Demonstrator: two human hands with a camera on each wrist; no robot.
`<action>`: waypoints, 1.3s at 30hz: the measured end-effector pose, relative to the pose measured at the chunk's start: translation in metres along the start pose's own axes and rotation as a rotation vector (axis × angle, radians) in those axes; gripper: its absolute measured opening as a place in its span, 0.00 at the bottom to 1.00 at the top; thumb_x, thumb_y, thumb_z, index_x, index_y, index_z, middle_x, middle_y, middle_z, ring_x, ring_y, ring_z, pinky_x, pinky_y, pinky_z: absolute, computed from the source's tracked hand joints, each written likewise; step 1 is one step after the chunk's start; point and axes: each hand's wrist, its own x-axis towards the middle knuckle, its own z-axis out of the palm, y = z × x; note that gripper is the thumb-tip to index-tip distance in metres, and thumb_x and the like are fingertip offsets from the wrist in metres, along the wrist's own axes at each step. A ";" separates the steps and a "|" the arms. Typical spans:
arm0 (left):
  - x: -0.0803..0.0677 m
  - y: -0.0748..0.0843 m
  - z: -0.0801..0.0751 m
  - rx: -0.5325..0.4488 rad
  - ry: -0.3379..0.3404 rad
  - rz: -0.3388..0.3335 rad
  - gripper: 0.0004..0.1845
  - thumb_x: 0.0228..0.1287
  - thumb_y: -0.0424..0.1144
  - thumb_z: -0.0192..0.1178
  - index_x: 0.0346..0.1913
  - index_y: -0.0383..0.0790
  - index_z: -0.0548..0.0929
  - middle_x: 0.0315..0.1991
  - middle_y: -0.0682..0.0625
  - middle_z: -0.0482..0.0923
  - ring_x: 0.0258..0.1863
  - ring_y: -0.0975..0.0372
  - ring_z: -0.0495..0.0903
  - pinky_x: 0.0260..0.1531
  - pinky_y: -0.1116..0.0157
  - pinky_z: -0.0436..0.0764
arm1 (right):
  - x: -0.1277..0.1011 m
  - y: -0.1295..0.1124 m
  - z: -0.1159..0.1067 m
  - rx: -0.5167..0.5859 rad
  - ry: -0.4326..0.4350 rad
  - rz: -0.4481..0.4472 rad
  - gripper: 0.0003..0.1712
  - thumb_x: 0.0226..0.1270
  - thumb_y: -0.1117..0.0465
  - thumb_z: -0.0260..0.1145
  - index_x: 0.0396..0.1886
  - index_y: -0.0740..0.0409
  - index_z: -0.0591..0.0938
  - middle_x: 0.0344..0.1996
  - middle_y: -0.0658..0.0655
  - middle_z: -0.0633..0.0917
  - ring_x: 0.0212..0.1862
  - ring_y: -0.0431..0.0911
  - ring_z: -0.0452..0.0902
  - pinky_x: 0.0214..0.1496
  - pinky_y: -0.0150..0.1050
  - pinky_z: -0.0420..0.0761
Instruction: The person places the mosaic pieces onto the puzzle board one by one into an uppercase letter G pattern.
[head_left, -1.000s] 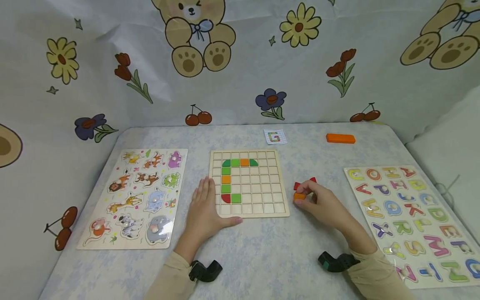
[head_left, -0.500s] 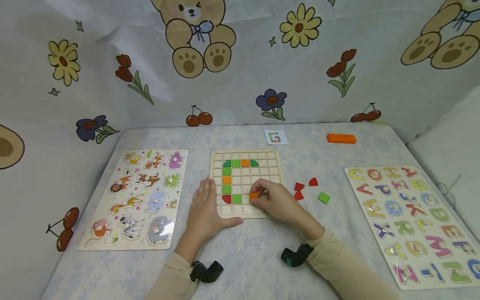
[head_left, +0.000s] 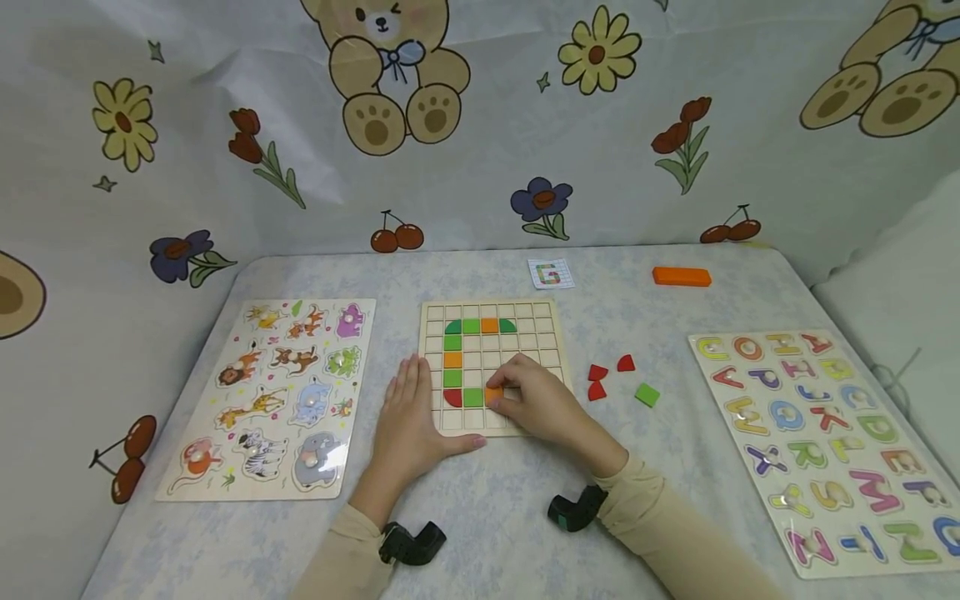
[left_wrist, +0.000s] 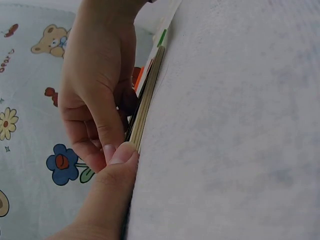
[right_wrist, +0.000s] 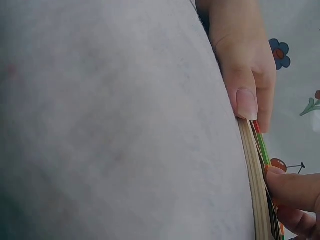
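A wooden grid board (head_left: 540,333) lies at the table's centre with green, orange and red tiles set in a partial letter shape. My right hand (head_left: 528,402) rests on the board's lower part and pinches an orange piece (head_left: 492,395) right beside the green tile (head_left: 472,397) in the lower row. My left hand (head_left: 414,417) lies flat against the board's left edge, its thumb along the front edge. The left wrist view shows the thumb (left_wrist: 117,160) at the board's edge (left_wrist: 142,112). Right of the board lie loose red pieces (head_left: 597,382) and a green square (head_left: 647,395).
An animal puzzle (head_left: 277,392) lies at the left and an alphabet puzzle (head_left: 825,433) at the right. A small card with a G (head_left: 550,273) and an orange block (head_left: 681,277) sit near the table's far edge. A printed cloth hangs behind.
My right hand carried the orange piece from the table right of the board leftward onto the board, down beside the green tile. The left hand has stayed put.
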 end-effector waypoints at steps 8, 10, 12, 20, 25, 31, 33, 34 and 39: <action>0.000 0.001 0.000 0.004 -0.010 -0.003 0.80 0.32 0.82 0.67 0.79 0.33 0.43 0.81 0.40 0.38 0.81 0.51 0.35 0.79 0.49 0.43 | -0.008 0.002 -0.005 -0.045 -0.014 -0.094 0.11 0.60 0.58 0.75 0.42 0.53 0.91 0.36 0.44 0.79 0.35 0.37 0.72 0.35 0.29 0.75; 0.000 0.001 0.000 0.005 -0.009 -0.006 0.80 0.31 0.81 0.67 0.79 0.33 0.43 0.81 0.40 0.38 0.81 0.50 0.35 0.79 0.49 0.43 | -0.012 0.002 -0.010 -0.034 -0.030 -0.104 0.12 0.60 0.59 0.74 0.45 0.52 0.91 0.36 0.44 0.79 0.35 0.38 0.72 0.34 0.29 0.74; 0.000 0.001 0.000 0.005 -0.006 -0.009 0.80 0.31 0.81 0.67 0.79 0.32 0.43 0.81 0.40 0.39 0.81 0.50 0.36 0.79 0.49 0.44 | -0.016 0.006 -0.015 -0.026 -0.040 -0.089 0.14 0.62 0.59 0.73 0.48 0.51 0.89 0.37 0.44 0.79 0.34 0.39 0.71 0.33 0.30 0.74; 0.000 0.001 0.000 0.003 -0.008 -0.008 0.80 0.31 0.79 0.69 0.79 0.32 0.43 0.81 0.39 0.38 0.81 0.49 0.36 0.79 0.48 0.43 | -0.032 0.043 -0.049 -0.053 0.058 0.087 0.16 0.62 0.58 0.73 0.50 0.50 0.84 0.39 0.48 0.81 0.37 0.42 0.73 0.37 0.34 0.76; 0.001 -0.001 0.000 -0.002 -0.012 -0.013 0.80 0.31 0.80 0.69 0.79 0.33 0.43 0.81 0.40 0.38 0.81 0.49 0.36 0.79 0.48 0.43 | -0.039 0.066 -0.070 -0.133 0.097 0.181 0.13 0.63 0.55 0.72 0.44 0.51 0.82 0.34 0.51 0.79 0.35 0.45 0.72 0.37 0.36 0.72; 0.000 -0.002 0.001 0.012 -0.020 -0.015 0.80 0.31 0.81 0.68 0.79 0.33 0.41 0.81 0.40 0.36 0.81 0.50 0.34 0.79 0.48 0.42 | -0.040 0.078 -0.079 -0.237 0.128 0.263 0.16 0.63 0.49 0.71 0.43 0.54 0.81 0.30 0.52 0.79 0.30 0.46 0.71 0.30 0.36 0.69; 0.000 -0.002 0.001 0.014 -0.021 -0.018 0.80 0.31 0.81 0.67 0.79 0.34 0.41 0.81 0.41 0.36 0.81 0.51 0.33 0.79 0.49 0.42 | -0.039 0.079 -0.079 -0.249 0.121 0.284 0.18 0.64 0.48 0.70 0.43 0.56 0.81 0.29 0.53 0.78 0.29 0.46 0.71 0.28 0.36 0.68; 0.000 -0.002 0.001 0.013 -0.021 -0.017 0.80 0.31 0.81 0.67 0.79 0.34 0.41 0.81 0.41 0.36 0.81 0.51 0.33 0.79 0.49 0.42 | -0.038 0.080 -0.079 -0.250 0.115 0.292 0.18 0.64 0.47 0.69 0.44 0.56 0.81 0.29 0.53 0.78 0.29 0.46 0.71 0.28 0.35 0.68; 0.000 0.000 0.001 0.010 -0.020 -0.009 0.80 0.31 0.81 0.67 0.79 0.33 0.41 0.81 0.40 0.36 0.81 0.50 0.34 0.79 0.49 0.42 | -0.035 0.081 -0.081 -0.248 0.104 0.301 0.18 0.65 0.49 0.69 0.45 0.57 0.82 0.32 0.53 0.80 0.31 0.46 0.73 0.31 0.36 0.69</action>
